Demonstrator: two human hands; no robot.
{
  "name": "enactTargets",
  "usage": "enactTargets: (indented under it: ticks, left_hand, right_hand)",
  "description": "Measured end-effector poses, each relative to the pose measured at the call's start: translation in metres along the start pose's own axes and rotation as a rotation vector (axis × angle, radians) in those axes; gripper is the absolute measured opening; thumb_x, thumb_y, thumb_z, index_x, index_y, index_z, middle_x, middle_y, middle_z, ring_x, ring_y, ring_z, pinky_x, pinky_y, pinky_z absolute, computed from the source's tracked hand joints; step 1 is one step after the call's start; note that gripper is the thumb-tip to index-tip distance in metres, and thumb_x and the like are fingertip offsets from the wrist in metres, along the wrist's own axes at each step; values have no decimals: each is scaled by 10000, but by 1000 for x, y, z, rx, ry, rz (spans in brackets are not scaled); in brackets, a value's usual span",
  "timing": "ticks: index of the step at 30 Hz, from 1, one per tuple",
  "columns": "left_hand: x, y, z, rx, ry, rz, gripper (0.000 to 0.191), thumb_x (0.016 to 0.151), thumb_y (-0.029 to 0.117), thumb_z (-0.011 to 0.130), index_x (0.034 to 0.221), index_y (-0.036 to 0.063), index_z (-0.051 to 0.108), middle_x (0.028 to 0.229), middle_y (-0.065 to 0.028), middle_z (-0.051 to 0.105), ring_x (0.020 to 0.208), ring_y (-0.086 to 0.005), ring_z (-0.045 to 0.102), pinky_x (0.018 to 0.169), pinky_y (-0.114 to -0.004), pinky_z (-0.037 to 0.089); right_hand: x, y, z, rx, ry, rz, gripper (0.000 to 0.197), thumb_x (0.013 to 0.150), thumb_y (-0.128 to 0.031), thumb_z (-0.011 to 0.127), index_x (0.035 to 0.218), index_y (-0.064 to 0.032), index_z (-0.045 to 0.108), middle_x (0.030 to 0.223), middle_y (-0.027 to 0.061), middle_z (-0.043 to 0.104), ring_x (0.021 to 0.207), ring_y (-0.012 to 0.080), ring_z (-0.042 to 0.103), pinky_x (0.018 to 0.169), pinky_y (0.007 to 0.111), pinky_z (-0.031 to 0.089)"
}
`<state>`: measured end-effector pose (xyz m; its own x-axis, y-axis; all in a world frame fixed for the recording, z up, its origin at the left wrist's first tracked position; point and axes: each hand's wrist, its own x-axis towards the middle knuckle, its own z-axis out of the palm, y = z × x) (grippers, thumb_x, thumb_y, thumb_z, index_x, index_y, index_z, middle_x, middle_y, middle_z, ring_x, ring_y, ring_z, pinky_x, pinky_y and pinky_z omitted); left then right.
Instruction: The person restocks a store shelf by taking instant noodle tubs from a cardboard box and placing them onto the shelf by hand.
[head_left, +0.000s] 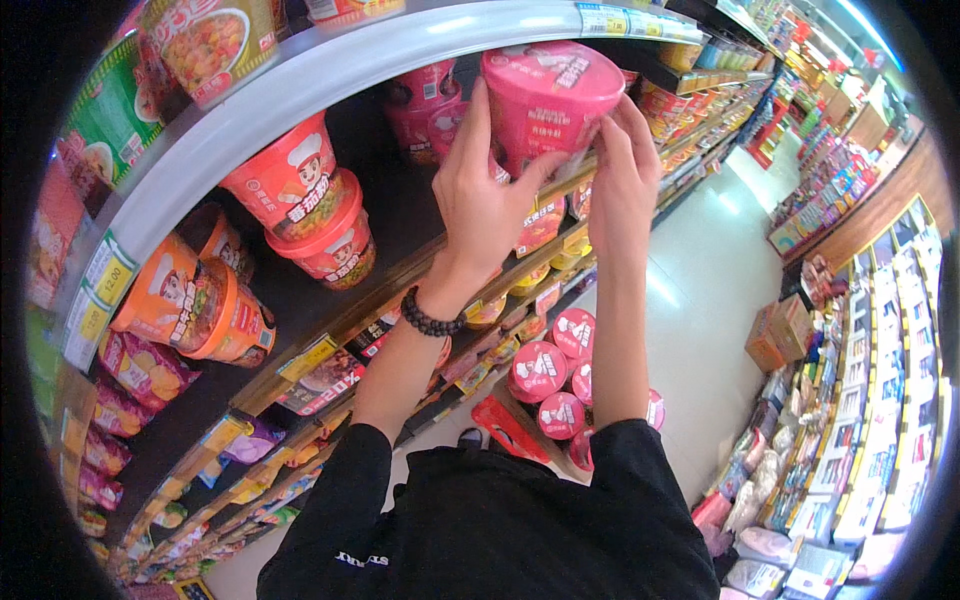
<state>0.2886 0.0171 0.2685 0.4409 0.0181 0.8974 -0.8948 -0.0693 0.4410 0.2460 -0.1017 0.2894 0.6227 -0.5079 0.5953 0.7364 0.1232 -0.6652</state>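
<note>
Both my hands hold a pink instant-noodle tub (551, 105) upright at the shelf. My left hand (484, 180), with a dark beaded bracelet at the wrist, grips its left side and lower edge. My right hand (626, 169) lies against its right side. Behind and left of it, more pink tubs (424, 112) stand on the dark shelf, partly hidden. Stacked red tubs (315, 202) stand further left, then stacked orange tubs (195, 307). Below my forearms, several pink-lidded tubs (538, 371) sit in a box on the floor, partly covered by my right arm.
The curved pale edge of an upper shelf (375, 52) runs just above the tub. Lower shelves hold bowls and snack packets (259, 442). Right of me is the aisle floor (675, 300), with cardboard boxes (780, 330) and a packed display rack (862, 420) beyond.
</note>
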Motion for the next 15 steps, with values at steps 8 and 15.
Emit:
enactTargets:
  ticks: [8, 15]
  left_hand:
    - [39, -68, -22, 159, 14, -75, 720, 768, 292, 816, 1329, -42, 513, 1171, -235, 656, 1064, -287, 661, 891, -375, 509]
    - [22, -82, -34, 124, -28, -169, 727, 802, 350, 782, 1319, -80, 505, 1217, -281, 613, 1113, -343, 626, 946, -390, 476]
  right_hand:
    - [47, 51, 22, -272, -290, -5, 452, 932, -108, 613, 1319, 81, 476, 1227, 143, 627, 1092, 158, 594, 936, 282, 473]
    - [-28, 11, -33, -469, -206, 107, 402, 988, -163, 537, 1319, 54, 466, 1231, 147, 632, 1114, 193, 602, 955, 303, 471]
